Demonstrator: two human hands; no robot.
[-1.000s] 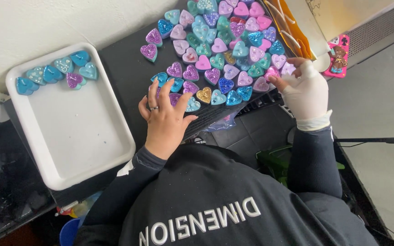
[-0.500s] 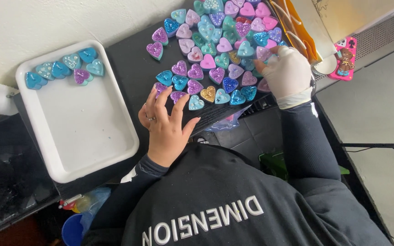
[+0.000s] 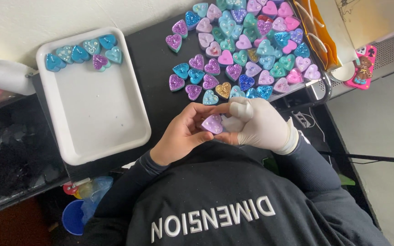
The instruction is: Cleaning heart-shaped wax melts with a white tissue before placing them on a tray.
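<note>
A small lilac heart-shaped piece (image 3: 213,123) is held between both my hands, close to my chest. My left hand (image 3: 181,134) is bare and pinches the heart from the left with thumb and fingers. My right hand (image 3: 263,126) wears a white glove and touches the heart's right side. Just beyond the hands, several glittery hearts (image 3: 245,50) in purple, pink, teal and blue lie spread on the black table (image 3: 153,68).
A white tray (image 3: 96,118) sits to the left, with several blue, teal and purple hearts (image 3: 80,52) along its far edge. An orange bag (image 3: 318,32) and a pink object (image 3: 363,68) lie at the far right. A blue cup (image 3: 74,217) stands below the table.
Both hands have drawn back from the spread of hearts toward my body and come together around one lilac heart.
</note>
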